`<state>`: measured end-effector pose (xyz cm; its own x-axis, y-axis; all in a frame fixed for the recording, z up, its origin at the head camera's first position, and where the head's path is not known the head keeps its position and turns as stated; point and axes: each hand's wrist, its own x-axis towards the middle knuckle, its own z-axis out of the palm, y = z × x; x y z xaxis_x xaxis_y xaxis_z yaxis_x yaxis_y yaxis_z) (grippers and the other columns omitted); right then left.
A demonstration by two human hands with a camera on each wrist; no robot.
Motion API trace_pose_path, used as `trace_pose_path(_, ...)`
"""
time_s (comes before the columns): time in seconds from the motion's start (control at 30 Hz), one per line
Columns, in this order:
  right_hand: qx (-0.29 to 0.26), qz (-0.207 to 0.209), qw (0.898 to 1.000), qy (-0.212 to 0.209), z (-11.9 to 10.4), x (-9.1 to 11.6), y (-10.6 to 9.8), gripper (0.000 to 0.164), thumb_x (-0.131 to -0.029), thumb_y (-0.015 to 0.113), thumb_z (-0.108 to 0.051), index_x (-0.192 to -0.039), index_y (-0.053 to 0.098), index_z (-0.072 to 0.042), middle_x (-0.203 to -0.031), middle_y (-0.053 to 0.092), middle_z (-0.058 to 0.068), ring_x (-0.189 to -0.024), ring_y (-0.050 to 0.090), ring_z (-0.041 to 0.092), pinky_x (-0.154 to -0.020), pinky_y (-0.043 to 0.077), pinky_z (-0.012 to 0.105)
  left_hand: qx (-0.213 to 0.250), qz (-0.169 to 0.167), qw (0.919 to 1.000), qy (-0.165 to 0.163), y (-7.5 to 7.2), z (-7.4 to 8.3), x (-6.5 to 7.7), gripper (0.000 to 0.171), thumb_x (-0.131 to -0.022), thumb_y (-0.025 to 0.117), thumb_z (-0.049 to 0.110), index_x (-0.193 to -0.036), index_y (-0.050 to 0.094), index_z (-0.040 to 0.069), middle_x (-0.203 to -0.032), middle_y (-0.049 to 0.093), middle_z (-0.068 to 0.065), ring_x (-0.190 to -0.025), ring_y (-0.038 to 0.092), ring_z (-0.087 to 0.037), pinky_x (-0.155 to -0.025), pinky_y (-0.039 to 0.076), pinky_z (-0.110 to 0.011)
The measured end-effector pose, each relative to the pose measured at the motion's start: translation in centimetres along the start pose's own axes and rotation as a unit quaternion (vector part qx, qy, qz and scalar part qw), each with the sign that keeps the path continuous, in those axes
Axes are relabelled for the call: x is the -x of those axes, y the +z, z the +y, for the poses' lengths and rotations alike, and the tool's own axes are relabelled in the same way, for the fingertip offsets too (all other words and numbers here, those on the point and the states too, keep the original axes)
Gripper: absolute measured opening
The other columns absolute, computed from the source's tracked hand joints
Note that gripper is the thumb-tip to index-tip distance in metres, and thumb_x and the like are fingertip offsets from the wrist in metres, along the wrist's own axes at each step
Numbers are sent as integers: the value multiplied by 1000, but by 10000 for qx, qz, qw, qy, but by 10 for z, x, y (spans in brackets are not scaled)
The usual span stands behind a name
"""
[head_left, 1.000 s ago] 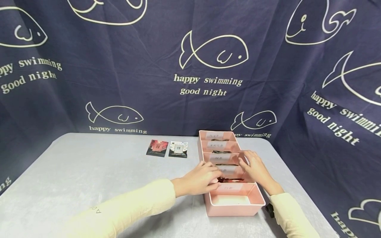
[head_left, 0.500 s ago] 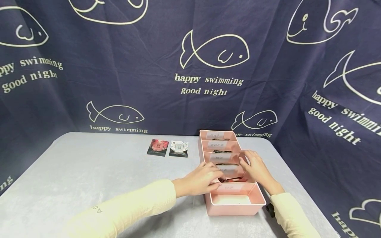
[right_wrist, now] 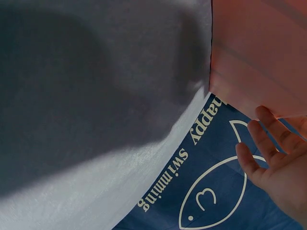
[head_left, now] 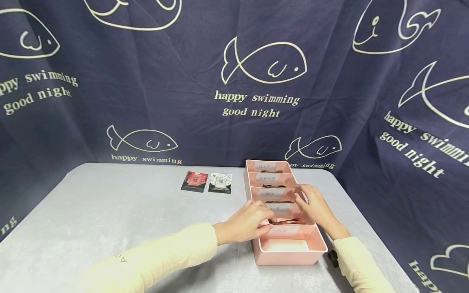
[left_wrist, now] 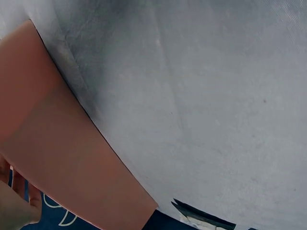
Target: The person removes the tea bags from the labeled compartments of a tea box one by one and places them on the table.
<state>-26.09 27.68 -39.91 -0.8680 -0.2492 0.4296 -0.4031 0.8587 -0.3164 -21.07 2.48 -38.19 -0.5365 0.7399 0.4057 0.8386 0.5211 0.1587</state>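
Note:
In the head view my left hand (head_left: 249,221) reaches over the left rim of a pink divided box (head_left: 289,259). Its curled fingers and thumb pinch the left end of a red-and-dark tea sachet (head_left: 291,221) in the second compartment from the front. My right hand (head_left: 316,209) rests on the box's right rim; in the right wrist view its fingers (right_wrist: 261,139) are loosely extended by the outer wall. Dark sachets (head_left: 274,186) stand in the compartments behind. White labels (head_left: 270,194) with handwriting mark the dividers. The sachet's lower part is hidden.
A red-and-black sachet (head_left: 195,182) and a white-and-black sachet (head_left: 220,183) lie flat on the grey table (head_left: 146,211), left of the box. A navy curtain (head_left: 198,81) printed with fish hangs behind and to the sides. A small black object (head_left: 332,258) sits by the right sleeve.
The sachet at my left fingertips has shifted and tilted slightly inside its compartment, showing more red at its right end. Both hands stay nearly in place.

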Motion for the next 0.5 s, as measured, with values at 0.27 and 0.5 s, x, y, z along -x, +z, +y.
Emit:
trace_pose_path(0.27, 1, 24, 10000, -42, 0, 0, 0, 31, -86, 55, -14, -112, 56, 3, -109, 59, 21, -101, 51, 37, -87, 38, 53, 180, 176, 9995, -213, 1, 1, 0, 7, -82, 62, 25, -89, 64, 25, -92, 66, 15, -95, 52, -5, -79, 35, -22)
trace_pose_path(0.5, -16, 39, 10000, -63, -1, 0, 0, 30, -86, 54, -14, -111, 56, 3, -108, 60, 21, -100, 51, 37, -87, 39, 53, 286, 17, 9994, -174, -4, -2, 1, 7, -83, 63, 26, -90, 65, 27, -93, 66, 18, -93, 50, -4, -77, 33, -21)
